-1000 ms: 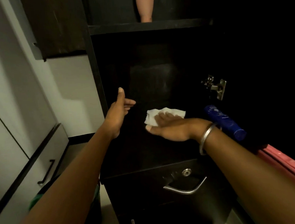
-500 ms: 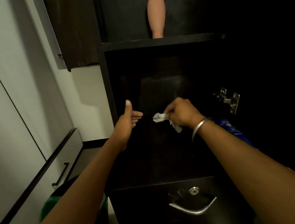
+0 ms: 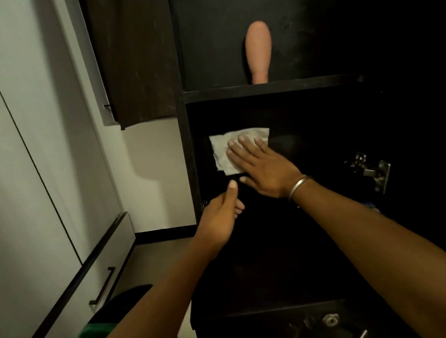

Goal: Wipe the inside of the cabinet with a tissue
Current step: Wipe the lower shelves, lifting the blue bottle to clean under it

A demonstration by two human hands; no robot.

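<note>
White crumpled tissue (image 3: 227, 151) is lying flat against the dark cabinet's (image 3: 306, 125) back panel, toward ten o'clock of the open compartment, just under the shelf. The right hand (image 3: 263, 169) is pressing it with straight, spread fingers (image 3: 244, 147). The left hand (image 3: 220, 219) is hovering at seven o'clock of the tissue, thumb raised, fingers loosely curled, holding nothing. A silver bangle (image 3: 298, 187) is circling the right wrist

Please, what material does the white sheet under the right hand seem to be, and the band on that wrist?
The tissue, pressed flat by the right hand, looks like thin matte paper: it is creased and its edges are uneven. The bangle looks like polished metal, silver in tone, since it catches a bright highlight; the exact metal cannot be told.
</note>
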